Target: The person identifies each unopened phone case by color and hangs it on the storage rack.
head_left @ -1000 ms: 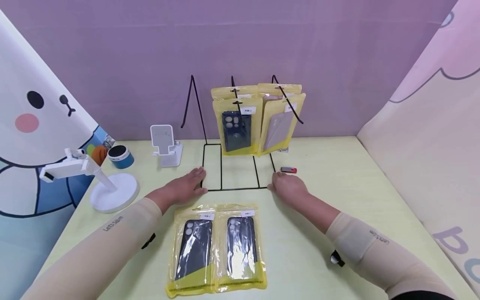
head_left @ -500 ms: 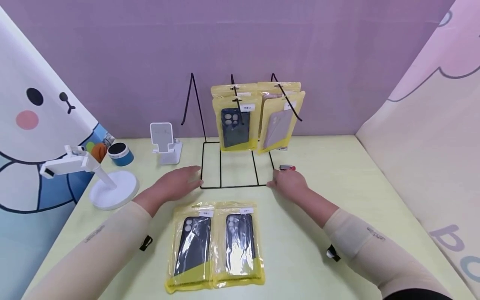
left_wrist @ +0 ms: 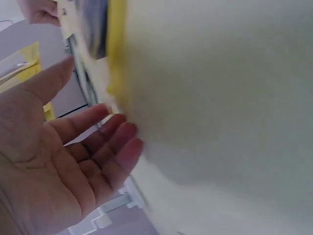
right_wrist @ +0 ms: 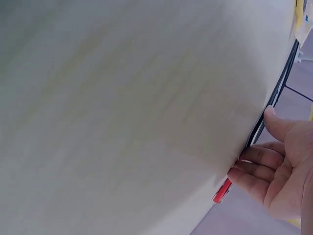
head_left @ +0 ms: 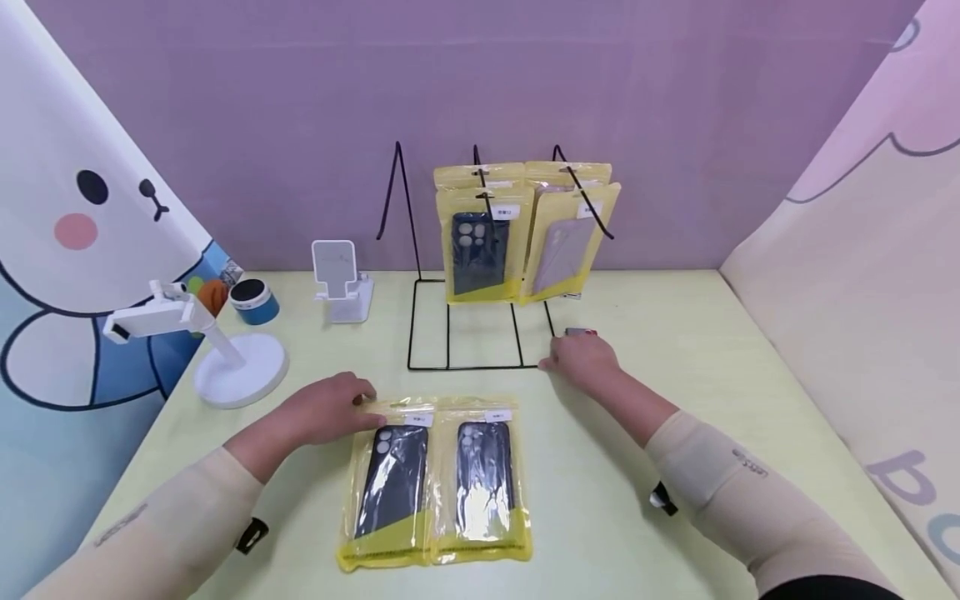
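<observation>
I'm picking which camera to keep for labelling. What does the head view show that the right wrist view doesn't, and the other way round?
Only the head view shows the left hand touching the top of the left phone-case packet, the packet beside it, two packets hanging on the wire rack, and the white phone stands. Only the right wrist view shows the right hand's fingers from below, loosely bent beside the red USB stick. Both show the right hand at the rack's front right corner, the stick and the table.

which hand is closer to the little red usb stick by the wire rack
Right. The right hand lies right beside the red USB stick; the left hand is far off, at the left phone case packet.
</observation>
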A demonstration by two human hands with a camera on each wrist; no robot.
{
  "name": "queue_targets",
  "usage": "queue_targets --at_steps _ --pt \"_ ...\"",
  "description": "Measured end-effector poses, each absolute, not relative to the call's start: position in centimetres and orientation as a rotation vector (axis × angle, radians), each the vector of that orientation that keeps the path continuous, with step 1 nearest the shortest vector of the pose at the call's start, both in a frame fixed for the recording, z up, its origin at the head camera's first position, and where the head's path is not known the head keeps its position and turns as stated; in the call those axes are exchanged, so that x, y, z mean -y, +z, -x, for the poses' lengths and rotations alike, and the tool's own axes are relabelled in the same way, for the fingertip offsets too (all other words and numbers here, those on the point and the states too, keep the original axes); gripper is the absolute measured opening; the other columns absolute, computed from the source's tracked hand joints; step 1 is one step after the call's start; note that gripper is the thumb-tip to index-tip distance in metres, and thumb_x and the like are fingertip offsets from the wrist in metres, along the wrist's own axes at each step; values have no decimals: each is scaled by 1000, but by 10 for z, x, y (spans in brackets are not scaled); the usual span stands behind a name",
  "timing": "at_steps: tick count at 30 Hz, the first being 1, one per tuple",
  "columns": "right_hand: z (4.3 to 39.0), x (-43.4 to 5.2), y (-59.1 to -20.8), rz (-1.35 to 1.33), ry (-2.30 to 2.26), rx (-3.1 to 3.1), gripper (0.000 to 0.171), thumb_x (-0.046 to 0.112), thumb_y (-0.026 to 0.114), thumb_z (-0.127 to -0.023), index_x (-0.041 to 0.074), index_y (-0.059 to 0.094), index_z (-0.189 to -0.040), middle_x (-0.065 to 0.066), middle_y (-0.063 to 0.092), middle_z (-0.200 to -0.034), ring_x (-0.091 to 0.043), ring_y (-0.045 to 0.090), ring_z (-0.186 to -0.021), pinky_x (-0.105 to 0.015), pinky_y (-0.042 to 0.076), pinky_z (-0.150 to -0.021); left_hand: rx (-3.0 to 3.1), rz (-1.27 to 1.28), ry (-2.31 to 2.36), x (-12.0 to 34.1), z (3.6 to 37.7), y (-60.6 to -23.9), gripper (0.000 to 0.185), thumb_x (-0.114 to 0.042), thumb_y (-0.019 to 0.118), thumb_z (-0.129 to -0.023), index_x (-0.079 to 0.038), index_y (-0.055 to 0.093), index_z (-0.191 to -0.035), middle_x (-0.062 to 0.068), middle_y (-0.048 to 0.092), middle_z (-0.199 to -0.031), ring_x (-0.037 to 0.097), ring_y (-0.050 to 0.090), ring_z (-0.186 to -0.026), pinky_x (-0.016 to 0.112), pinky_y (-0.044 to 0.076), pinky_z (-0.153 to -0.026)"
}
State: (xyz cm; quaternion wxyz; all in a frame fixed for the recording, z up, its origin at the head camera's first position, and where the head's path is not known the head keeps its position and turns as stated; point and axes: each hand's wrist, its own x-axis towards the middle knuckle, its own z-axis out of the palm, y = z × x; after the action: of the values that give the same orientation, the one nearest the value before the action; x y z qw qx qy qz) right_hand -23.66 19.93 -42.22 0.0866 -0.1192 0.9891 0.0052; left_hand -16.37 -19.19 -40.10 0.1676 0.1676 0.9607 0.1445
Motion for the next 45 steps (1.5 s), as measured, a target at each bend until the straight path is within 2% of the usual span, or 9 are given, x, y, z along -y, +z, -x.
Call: queue_targets --at_steps 4,8,10,14,18,24,27,35,45 --pt "241 -202 -426 332 33 -2940 32 49 62 -93 19 71 -91 -3 66 -92 -25 62 -92 -42 52 -69 -2715 -477 525 195 170 -411 37 -40 69 -90 -9 66 -111 4 62 -97 18 56 -85 38 50 -75" --pt "245 -200 -428 312 12 -2927 31 49 63 -93 19 71 -90 -3 67 -94 -24 61 -91 -41 51 -69 -2652 -472 704 204 177 -423 17 -30 68 -92 -14 66 -97 -1 59 -84 15 52 -76 32 44 -68" --pt "245 -199 -427 310 3 -2928 31 49 63 -92 19 72 -90 -3 67 -94 -24 61 -90 -41 51 -70 -2601 -467 811 208 178 -426 13 -27 67 -93 -14 65 -91 -1 56 -78 15 50 -72 30 42 -64" --pt "244 -199 -426 309 -8 -2935 30 48 64 -92 19 72 -89 -3 67 -92 -23 61 -87 -40 50 -71 -2471 -412 1044 211 177 -425 14 -25 66 -94 -12 64 -89 2 58 -76 17 53 -68 30 47 -61" --pt "244 -199 -424 300 -4 -2925 31 47 64 -92 18 73 -91 -3 68 -94 -23 60 -86 -41 50 -72 -2337 -351 1263 210 174 -420 18 -25 63 -96 -8 62 -99 8 67 -88 20 61 -79 35 56 -67" --pt "245 -199 -425 289 10 -2918 31 48 64 -92 18 73 -92 -3 68 -93 -23 59 -84 -40 49 -71 -2371 -270 1372 205 163 -407 31 -41 64 -94 -12 62 -105 7 72 -98 23 65 -88 37 58 -72" --pt "245 -199 -425 296 10 -2924 31 48 64 -92 18 73 -93 -4 68 -95 -23 60 -86 -41 50 -71 -2451 -272 1396 203 155 -396 33 -46 65 -92 -15 64 -104 6 72 -94 22 64 -85 36 57 -71" --pt "241 -199 -424 308 3 -2943 31 47 64 -93 17 73 -93 -5 69 -97 -25 63 -91 -42 52 -71 -2666 -347 1489 202 138 -351 24 -40 62 -96 -16 66 -102 5 70 -84 19 65 -77 29 58 -68" --pt "240 -199 -423 320 -18 -2944 29 47 65 -92 19 74 -92 -4 68 -96 -24 63 -91 -40 51 -70 -2902 -374 1723 206 141 -307 20 -27 64 -96 -9 66 -104 -3 63 -76 14 55 -72 21 50 -61"
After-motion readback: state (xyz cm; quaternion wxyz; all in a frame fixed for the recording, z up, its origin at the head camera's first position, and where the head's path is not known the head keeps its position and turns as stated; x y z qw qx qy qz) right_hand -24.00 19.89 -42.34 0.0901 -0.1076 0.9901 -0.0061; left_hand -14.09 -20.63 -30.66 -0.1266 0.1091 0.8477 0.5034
